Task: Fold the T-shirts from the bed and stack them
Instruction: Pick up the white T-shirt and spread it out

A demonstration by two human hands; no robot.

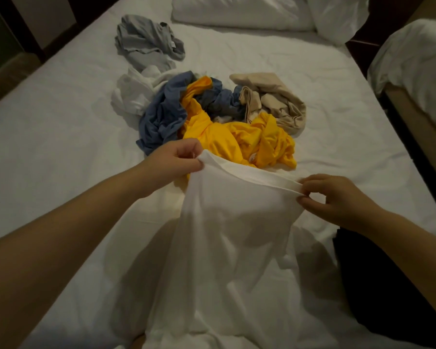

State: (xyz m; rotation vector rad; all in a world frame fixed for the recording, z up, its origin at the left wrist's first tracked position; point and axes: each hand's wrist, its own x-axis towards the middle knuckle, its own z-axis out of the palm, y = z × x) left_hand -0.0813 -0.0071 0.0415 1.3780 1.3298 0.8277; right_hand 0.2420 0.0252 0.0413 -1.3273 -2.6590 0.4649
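white t-shirt [237, 235] hangs from both hands over the bed [48, 147], its lower part trailing toward the person. to fold well, it probably needs pulling taut and laying flat first. left hand [184, 157] pinches one end of the ribbed edge, right hand [330, 197] the other, fingers pressed together. beyond the grip lies an unfolded pile [212, 117].

White T-shirt [237, 235] hanging by its top hem at centre; crumpled yellow [242, 139], blue [161, 114], beige [277, 102], white [134, 94] and grey [146, 41] shirts heaped toward 12 o'clock.
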